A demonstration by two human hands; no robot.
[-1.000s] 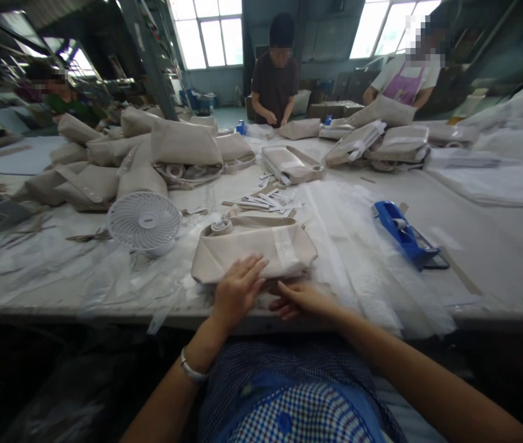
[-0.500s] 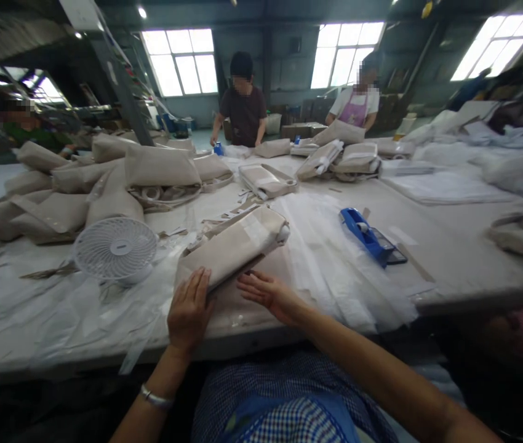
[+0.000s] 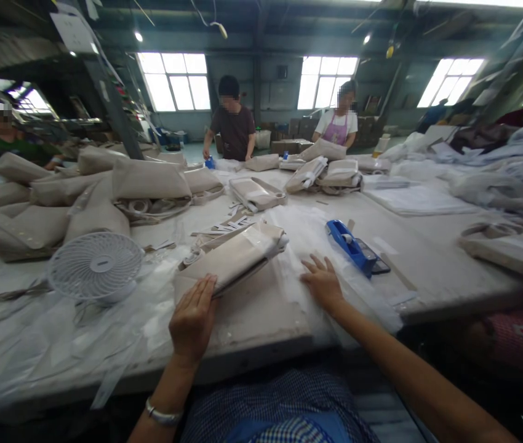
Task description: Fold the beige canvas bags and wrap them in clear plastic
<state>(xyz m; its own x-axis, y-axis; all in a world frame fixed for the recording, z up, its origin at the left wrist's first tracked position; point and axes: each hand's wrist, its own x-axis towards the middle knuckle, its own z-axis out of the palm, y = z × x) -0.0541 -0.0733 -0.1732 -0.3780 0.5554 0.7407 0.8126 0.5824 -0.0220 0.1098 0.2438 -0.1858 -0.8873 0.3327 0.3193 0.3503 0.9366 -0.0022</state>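
A folded beige fabric bundle (image 3: 238,252) lies aslant near the front edge of the table. My left hand (image 3: 194,317) rests flat on its near left end, fingers stretched out and side by side. To the right, my right hand (image 3: 322,284) is spread over the clear plastic sheets (image 3: 296,240), with nothing seen in its grasp. Just beyond that hand sits a blue tape dispenser (image 3: 351,247), beside a dark flat object (image 3: 376,258).
A white fan (image 3: 99,263) stands left of the bundle, with a pile of beige bundles (image 3: 151,178) behind it. Scissors (image 3: 16,290) lie at far left. Two people (image 3: 234,126) stand across the table. Another beige bundle (image 3: 511,246) is at right.
My right hand has moved right, from beside the bundle onto the plastic sheets, and its fingers have spread. My left hand stays on the bundle. The camera view has shifted.
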